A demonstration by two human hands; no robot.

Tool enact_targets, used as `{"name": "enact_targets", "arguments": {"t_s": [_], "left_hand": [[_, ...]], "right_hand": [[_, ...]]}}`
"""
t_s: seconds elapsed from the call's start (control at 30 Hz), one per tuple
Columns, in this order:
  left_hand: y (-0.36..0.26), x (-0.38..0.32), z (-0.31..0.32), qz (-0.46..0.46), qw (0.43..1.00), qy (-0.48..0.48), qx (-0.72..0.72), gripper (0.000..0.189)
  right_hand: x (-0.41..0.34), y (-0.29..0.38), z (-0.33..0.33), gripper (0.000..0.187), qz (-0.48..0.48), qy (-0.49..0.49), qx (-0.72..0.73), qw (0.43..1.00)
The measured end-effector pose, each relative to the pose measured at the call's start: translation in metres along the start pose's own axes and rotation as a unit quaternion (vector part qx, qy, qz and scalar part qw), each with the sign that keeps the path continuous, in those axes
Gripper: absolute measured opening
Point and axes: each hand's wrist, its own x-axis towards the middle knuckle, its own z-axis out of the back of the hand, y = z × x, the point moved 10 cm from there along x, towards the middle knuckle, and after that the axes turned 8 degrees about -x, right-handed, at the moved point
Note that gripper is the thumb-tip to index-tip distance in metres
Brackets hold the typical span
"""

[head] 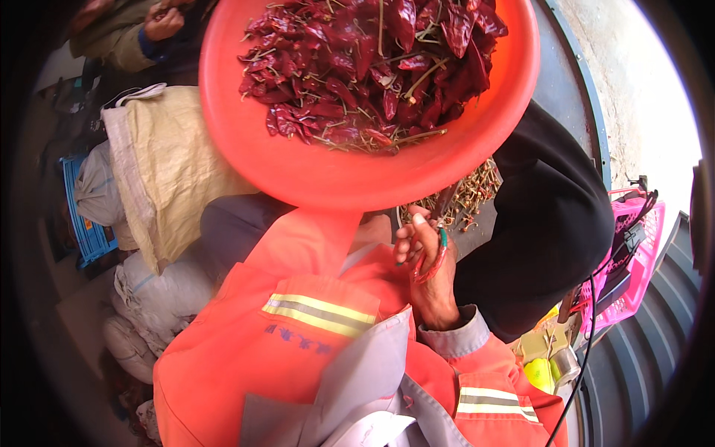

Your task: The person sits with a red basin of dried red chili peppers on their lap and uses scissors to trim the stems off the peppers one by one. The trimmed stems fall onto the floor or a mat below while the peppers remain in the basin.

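A large red plastic basin (313, 179) of dried red chili peppers (357, 72), many with their stems on, rises before me. My right hand (433, 262), just below its near rim, holds a pair of scissors (433, 268) by handles wrapped in red and green. The dark blades point away and partly pass behind the rim. My left hand is out of view; an orange sleeve (313, 237) runs up to the basin and is lost behind it. Cut-off pepper stems (469, 193) lie heaped beneath the basin, between my legs.
At the left stand a cream woven sack (173, 162), white sacks (162, 290) and a blue plastic crate (86, 207). Another person's hand (163, 23) shows at upper left. A pink plastic basket (637, 262) with black items stands right, near a hanging black cable (589, 329).
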Motion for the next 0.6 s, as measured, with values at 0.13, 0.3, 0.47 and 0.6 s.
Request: {"name": "enact_targets", "arguments": {"t_s": [0.13, 0.3, 0.47, 0.6], "left_hand": [[-0.051, -0.041, -0.072, -0.019, 0.957, 0.104, -0.270, 0.016], [-0.058, -0.092, -0.058, -0.015, 0.882, 0.148, -0.447, 0.014], [-0.054, -0.153, -0.034, 0.048, 0.877, 0.185, -0.440, 0.017], [-0.080, -0.190, 0.004, -0.055, 0.854, 0.160, -0.492, 0.021]], "right_hand": [[-0.007, 0.010, 0.008, 0.040, 0.055, -0.024, 0.018, 0.998], [-0.031, 0.021, 0.006, 0.040, 0.099, -0.027, 0.004, 0.995], [-0.060, 0.033, -0.009, 0.033, 0.147, 0.004, -0.025, 0.989], [-0.080, 0.041, -0.016, 0.032, 0.158, 0.021, -0.015, 0.987]]}}
